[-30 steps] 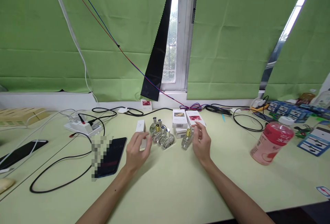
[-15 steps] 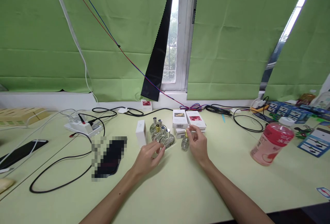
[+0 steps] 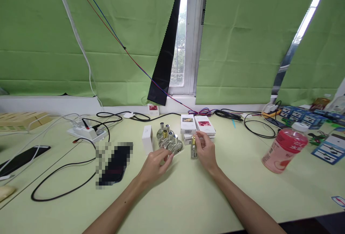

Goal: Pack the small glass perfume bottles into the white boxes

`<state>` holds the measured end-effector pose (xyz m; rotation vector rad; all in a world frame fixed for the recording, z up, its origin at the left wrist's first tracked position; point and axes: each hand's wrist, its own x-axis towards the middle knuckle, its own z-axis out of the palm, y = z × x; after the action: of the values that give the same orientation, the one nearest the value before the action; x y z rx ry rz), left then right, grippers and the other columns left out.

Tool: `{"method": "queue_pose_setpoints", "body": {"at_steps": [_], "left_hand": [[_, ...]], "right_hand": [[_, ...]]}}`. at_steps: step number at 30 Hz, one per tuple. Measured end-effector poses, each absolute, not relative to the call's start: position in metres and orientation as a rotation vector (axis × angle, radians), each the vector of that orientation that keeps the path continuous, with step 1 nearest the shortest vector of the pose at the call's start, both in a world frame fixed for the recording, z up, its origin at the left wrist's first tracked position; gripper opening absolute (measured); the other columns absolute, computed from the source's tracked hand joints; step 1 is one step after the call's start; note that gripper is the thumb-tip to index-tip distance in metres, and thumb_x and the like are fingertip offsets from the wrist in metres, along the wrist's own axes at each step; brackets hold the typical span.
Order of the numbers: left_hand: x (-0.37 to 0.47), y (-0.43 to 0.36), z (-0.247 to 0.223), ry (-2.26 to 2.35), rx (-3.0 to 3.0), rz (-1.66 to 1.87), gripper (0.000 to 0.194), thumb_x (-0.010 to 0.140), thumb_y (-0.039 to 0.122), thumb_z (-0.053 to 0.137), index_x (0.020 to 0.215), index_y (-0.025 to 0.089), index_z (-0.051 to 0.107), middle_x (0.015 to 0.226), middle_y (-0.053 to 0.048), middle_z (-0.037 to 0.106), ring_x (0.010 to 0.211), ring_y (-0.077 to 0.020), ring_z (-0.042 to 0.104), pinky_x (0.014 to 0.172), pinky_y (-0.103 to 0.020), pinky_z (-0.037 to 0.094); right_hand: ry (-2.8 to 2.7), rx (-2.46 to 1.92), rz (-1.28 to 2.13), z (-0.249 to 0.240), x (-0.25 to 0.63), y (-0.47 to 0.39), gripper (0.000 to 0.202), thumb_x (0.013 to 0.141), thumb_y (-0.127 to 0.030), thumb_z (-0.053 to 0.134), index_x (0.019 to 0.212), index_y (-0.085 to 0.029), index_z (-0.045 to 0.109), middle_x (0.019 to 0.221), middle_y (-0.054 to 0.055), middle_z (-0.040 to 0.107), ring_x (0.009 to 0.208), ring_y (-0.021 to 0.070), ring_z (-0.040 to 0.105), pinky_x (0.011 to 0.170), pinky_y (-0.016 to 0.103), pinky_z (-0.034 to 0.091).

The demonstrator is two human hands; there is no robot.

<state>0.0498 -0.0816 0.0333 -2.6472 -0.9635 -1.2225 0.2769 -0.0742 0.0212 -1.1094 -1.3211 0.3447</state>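
Note:
My right hand (image 3: pixel 206 149) holds a small glass perfume bottle (image 3: pixel 193 151) by its gold cap, between thumb and fingers. The bottle stands nearly upright at the table surface, in front of the stacked white boxes (image 3: pixel 188 124). My left hand (image 3: pixel 155 164) is closed, its thumb and fingertips together at the near edge of a cluster of perfume bottles (image 3: pixel 169 140). Whether those fingertips grip anything is hidden. The clustered bottles are round clear glass with silver caps, one cap gold. Left of them stands a white box (image 3: pixel 147 139) on its end.
A pink-labelled drink bottle (image 3: pixel 285 149) stands at right, near blue packages (image 3: pixel 330 146). A partly pixelated dark phone (image 3: pixel 115 164) lies to the left, with a looped black cable (image 3: pixel 54 169) and a white power strip (image 3: pixel 84 131). Another white box (image 3: pixel 153 110) rests against the back wall.
The perfume bottle in my right hand has turned, from showing its broad side to a narrower one, and stands straighter. My left hand has hardly moved.

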Motion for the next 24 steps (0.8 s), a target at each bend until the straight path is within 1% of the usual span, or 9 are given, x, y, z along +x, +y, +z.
{"method": "queue_pose_setpoints", "body": {"at_steps": [7,14,16,19,21,24], "left_hand": [[0.0495,-0.0807,0.0306,-0.997,-2.675,-1.187,0.021,0.098,0.021,0.049,0.082,0.018,0.061,0.063,0.003,0.059,0.056,-0.0097,0.053,0.056,-0.021,0.039],[0.0501,-0.0811,0.0329,-1.003,-2.684,-1.171,0.022,0.099,0.021,0.049,0.082,0.018,0.062,0.063,0.003,0.059,0.055,-0.0093,0.053,0.055,-0.021,0.039],[0.0501,-0.0808,0.0332,-1.003,-2.690,-1.171,0.022,0.099,0.021,0.049,0.082,0.018,0.062,0.063,0.003,0.059,0.055,-0.0094,0.053,0.055,-0.021,0.039],[0.0498,-0.0796,0.0320,-1.011,-2.695,-1.163,0.022,0.099,0.022,0.048,0.083,0.018,0.062,0.063,0.003,0.059,0.055,-0.0097,0.053,0.055,-0.021,0.039],[0.0495,-0.0788,0.0310,-1.016,-2.694,-1.160,0.022,0.099,0.023,0.049,0.082,0.018,0.062,0.063,0.003,0.058,0.055,-0.0099,0.052,0.056,-0.021,0.039],[0.0494,-0.0786,0.0305,-1.025,-2.697,-1.158,0.023,0.099,0.023,0.048,0.082,0.019,0.062,0.063,0.002,0.058,0.055,-0.0100,0.052,0.055,-0.021,0.039]], "right_hand": [[-1.334,-1.077,0.363,0.0230,0.2767,-0.0751,0.032,0.098,-0.041,0.051,0.114,-0.017,0.063,0.098,0.010,0.076,0.069,0.0174,0.070,0.060,0.027,0.054],[-1.345,-1.078,0.377,0.0219,0.2778,-0.0751,0.032,0.099,-0.041,0.049,0.114,-0.017,0.063,0.099,0.010,0.077,0.069,0.0172,0.069,0.062,0.027,0.053],[-1.345,-1.087,0.366,0.0227,0.2778,-0.0758,0.032,0.099,-0.041,0.049,0.113,-0.016,0.064,0.097,0.010,0.077,0.062,0.0152,0.065,0.059,0.026,0.051],[-1.358,-1.100,0.327,0.0232,0.2779,-0.0764,0.032,0.096,-0.041,0.055,0.112,-0.016,0.065,0.094,0.008,0.076,0.045,0.0096,0.047,0.050,0.025,0.044],[-1.382,-1.110,0.286,0.0226,0.2782,-0.0762,0.032,0.093,-0.040,0.059,0.113,-0.016,0.065,0.092,0.007,0.075,0.042,0.0079,0.037,0.048,0.025,0.041],[-1.410,-1.119,0.245,0.0211,0.2789,-0.0755,0.032,0.091,-0.039,0.061,0.114,-0.016,0.065,0.087,0.005,0.074,0.043,0.0081,0.034,0.049,0.025,0.039]]}}
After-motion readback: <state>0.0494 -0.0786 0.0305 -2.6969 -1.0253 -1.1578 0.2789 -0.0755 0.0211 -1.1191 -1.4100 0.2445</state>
